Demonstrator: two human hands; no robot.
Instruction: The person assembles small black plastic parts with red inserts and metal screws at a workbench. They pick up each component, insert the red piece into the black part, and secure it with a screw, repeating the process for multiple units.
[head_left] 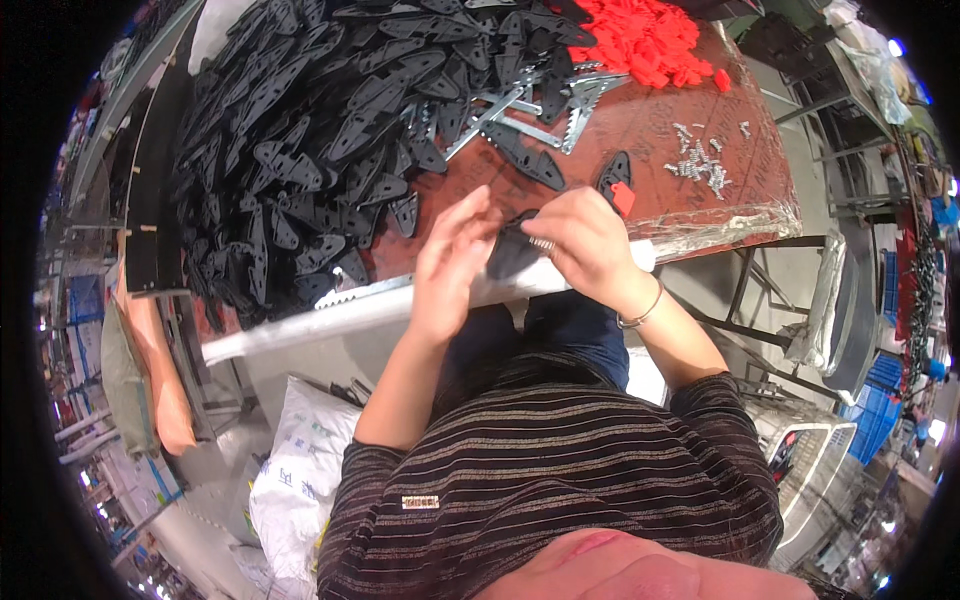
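At the table's near edge a black plastic part (512, 252) lies between my two hands. My right hand (592, 242) is closed, fingertips pinched around a small metal spring (541, 243) that pokes out over the black part. My left hand (455, 262) is raised beside the part with its fingers stretched and apart, slightly blurred; it appears to hold nothing. Just beyond the right hand lie a black pointed part (614, 170) and a red plastic piece (622, 198). Another black part (524, 157) sits farther in, near toothed metal strips (520, 122).
A large heap of black parts (330, 110) covers the table's left and back. Red pieces (645, 42) are piled at the far right, with small springs (700, 165) scattered nearer. A white roll-like edging (300, 328) runs along the front. White sacks (300, 470) stand on the floor at left.
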